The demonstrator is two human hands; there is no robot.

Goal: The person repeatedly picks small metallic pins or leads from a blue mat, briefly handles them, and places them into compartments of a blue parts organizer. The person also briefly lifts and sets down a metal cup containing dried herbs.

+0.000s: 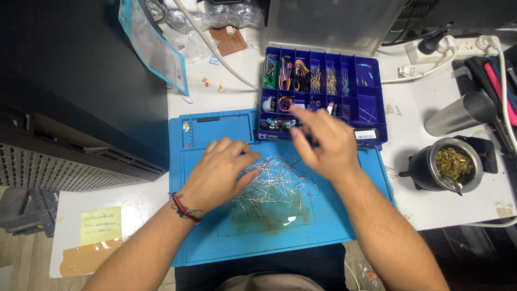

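On the blue mat (215, 237) in front of you lies a loose pile of thin wire parts (272, 186). Your left hand (218, 172) rests flat on the pile's left side, fingers spread and loose. Your right hand (323, 143) is raised over the far edge of the pile, blurry, so you cannot tell if its fingers pinch anything. Just behind it sits a blue parts box (371, 102) with many small bins. Off to the right stands a dark cup of green leaves (449, 164).

Thin wire-legged resistors (269, 183) lie in a loose scattered pile on the blue mat (215, 242).
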